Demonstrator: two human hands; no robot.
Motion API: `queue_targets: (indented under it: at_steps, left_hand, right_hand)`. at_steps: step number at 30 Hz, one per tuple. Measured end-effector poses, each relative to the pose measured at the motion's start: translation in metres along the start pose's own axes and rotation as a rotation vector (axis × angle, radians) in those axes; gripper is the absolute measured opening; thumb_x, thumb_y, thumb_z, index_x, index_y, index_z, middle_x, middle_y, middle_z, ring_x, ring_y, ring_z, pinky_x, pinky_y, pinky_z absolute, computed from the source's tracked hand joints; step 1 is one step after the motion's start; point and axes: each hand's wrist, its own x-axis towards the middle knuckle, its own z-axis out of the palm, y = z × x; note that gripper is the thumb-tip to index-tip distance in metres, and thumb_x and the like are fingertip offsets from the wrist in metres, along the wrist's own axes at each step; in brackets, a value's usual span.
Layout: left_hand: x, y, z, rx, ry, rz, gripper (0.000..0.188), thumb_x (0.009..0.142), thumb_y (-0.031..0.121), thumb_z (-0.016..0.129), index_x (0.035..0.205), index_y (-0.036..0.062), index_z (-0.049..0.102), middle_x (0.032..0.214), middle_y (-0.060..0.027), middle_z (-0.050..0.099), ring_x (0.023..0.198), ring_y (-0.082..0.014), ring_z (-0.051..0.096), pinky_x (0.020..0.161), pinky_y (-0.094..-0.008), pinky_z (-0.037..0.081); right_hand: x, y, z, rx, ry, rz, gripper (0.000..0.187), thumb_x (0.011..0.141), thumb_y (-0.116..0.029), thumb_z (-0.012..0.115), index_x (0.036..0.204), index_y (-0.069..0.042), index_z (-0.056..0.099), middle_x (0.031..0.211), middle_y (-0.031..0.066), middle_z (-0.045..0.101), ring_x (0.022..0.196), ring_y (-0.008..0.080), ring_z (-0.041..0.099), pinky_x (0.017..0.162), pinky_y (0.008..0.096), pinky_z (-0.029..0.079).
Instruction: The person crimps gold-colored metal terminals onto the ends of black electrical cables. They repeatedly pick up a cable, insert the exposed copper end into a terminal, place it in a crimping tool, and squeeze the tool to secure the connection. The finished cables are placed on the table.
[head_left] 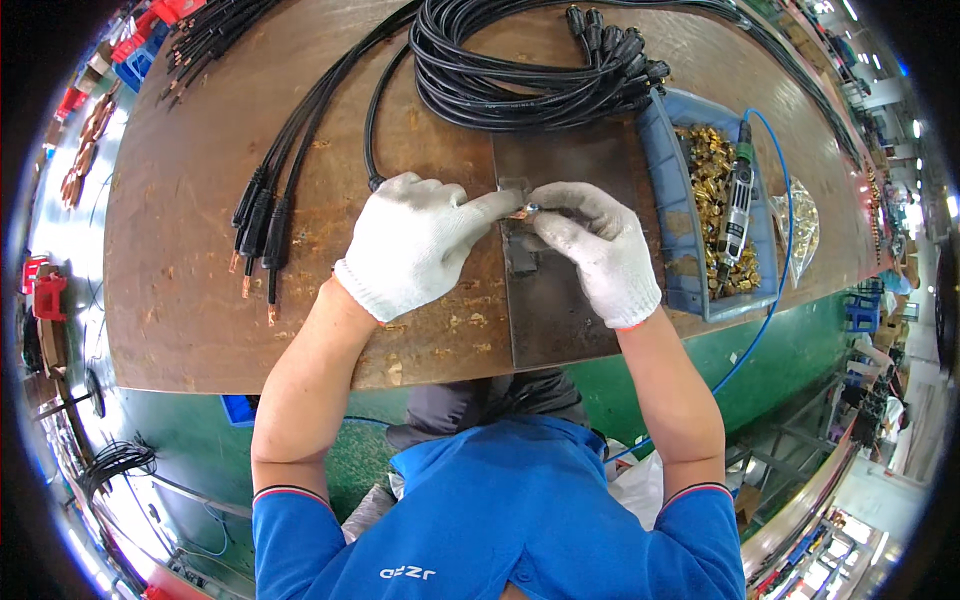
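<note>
Both my hands wear white knit gloves and meet over the middle of the table. My left hand (418, 240) is closed round a black cable (372, 150), which runs down from the coil and disappears under the glove. Bare copper strands (518, 214) show at the tip of its index finger. Thumb and fingers of my right hand (597, 240) pinch a small shiny metal fitting (533, 207) against the copper end. My fingers cover most of it, so I cannot tell how far the two overlap.
A coiled bundle of black cables (500, 100) lies at the far side. Cables with stripped copper ends (262, 230) rest at left. At right stands a blue bin (672, 215) of brass fittings (708, 160), with an air tool (738, 205) and blue hose (790, 200); a plastic bag (800, 235) lies beyond.
</note>
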Motion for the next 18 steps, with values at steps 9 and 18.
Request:
queue_targets:
  at_steps: [9, 18]
  left_hand:
    - [-0.003, -0.005, 0.01, -0.02, 0.025, -0.014, 0.017, 0.088, 0.014, 0.077, 0.104, 0.0097, 0.076, 0.079, -0.0101, 0.07, 0.077, -0.0326, 0.07, 0.074, -0.0452, 0.052]
    - [-0.006, -0.008, 0.017, 0.01, -0.086, -0.043, 0.015, 0.089, 0.017, 0.076, 0.103, 0.0105, 0.076, 0.078, -0.0115, 0.07, 0.076, -0.0338, 0.069, 0.074, -0.0456, 0.052]
  right_hand:
    - [0.015, -0.003, 0.004, -0.913, 0.026, -0.476, 0.019, 0.089, -0.016, 0.082, 0.107, -0.014, 0.081, 0.115, 0.0069, 0.077, 0.11, 0.0322, 0.071, 0.097, 0.0436, 0.058]
    - [0.018, 0.0, 0.001, -1.076, -0.024, -0.528, 0.015, 0.089, -0.019, 0.08, 0.104, -0.016, 0.08, 0.115, 0.0063, 0.076, 0.111, 0.034, 0.069, 0.097, 0.0458, 0.057]
